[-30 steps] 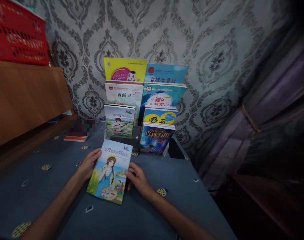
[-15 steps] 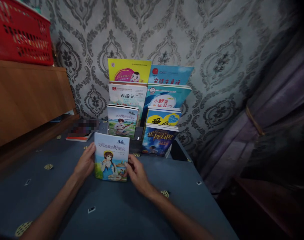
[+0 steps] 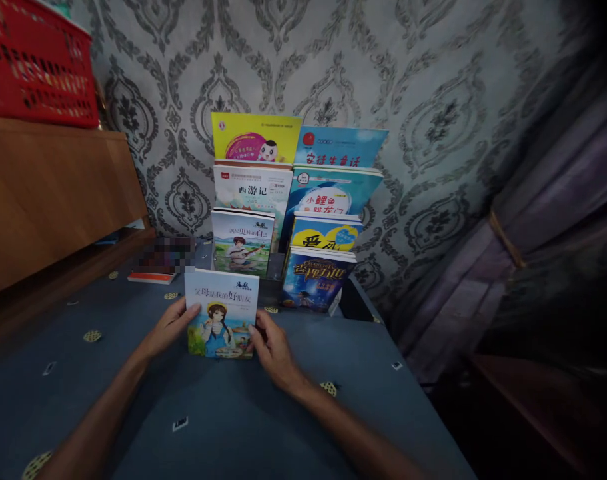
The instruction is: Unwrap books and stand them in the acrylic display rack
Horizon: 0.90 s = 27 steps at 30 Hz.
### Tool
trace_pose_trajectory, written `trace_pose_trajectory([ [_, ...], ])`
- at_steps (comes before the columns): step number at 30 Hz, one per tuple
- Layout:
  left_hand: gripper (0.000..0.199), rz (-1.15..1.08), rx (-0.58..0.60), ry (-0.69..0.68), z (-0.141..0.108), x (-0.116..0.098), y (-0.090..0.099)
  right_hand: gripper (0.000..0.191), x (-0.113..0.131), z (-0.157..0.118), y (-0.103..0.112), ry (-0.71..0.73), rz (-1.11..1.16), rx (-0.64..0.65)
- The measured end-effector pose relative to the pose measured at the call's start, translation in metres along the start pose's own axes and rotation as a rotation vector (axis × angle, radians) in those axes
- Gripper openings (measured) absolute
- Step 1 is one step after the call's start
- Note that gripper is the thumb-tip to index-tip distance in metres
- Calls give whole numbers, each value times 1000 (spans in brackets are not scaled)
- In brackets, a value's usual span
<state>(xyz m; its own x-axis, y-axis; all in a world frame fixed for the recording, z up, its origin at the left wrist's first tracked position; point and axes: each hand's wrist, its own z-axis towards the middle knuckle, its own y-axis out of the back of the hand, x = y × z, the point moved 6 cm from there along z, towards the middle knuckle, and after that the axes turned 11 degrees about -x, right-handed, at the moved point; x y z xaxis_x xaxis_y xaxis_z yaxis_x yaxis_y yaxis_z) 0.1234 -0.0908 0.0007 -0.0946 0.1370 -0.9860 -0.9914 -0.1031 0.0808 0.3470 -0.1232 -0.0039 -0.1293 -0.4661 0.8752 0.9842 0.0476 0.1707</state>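
Observation:
A thin book [image 3: 220, 317] with a girl in a yellow hat on its cover stands upright between my hands. My left hand [image 3: 170, 327] grips its left edge, with the thumb on the front cover. At the right edge, my right hand [image 3: 274, 347] holds it with the thumb in front and fingers behind. Just behind is a rack with two columns of books, among them a guitar-boy book [image 3: 242, 243], a white book [image 3: 253, 183], a yellow book [image 3: 256, 137] and a dark blue book [image 3: 316, 280].
A red basket [image 3: 38, 73] sits on a wooden cabinet [image 3: 58, 187] at the left. Near the cabinet, a book with an orange edge [image 3: 150, 275] lies on the blue tabletop [image 3: 233, 420]. A purple curtain [image 3: 463, 280] hangs at the right.
My left hand has shifted its hold, and its thumb now reaches further onto the front cover. The held book is nearly in the same place. The view has moved slightly.

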Motion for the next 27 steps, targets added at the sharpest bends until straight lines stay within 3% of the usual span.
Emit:
trace_pose_trajectory([
  [6, 55, 336, 245, -89, 6, -22, 8, 17, 1, 3, 1, -15, 6, 2],
  [10, 45, 583, 326, -171, 18, -37, 7, 16, 1, 8, 5, 2, -20, -30],
  [14, 32, 731, 405, -115, 33, -51, 2, 15, -3, 18, 8, 40, -72, -88],
  [21, 31, 781, 365, -87, 51, -83, -4, 18, 1, 40, 14, 88, -136, -173],
  [27, 37, 764, 402, -23, 57, -73, -6, 17, -4, 40, 15, 83, -162, -155],
])
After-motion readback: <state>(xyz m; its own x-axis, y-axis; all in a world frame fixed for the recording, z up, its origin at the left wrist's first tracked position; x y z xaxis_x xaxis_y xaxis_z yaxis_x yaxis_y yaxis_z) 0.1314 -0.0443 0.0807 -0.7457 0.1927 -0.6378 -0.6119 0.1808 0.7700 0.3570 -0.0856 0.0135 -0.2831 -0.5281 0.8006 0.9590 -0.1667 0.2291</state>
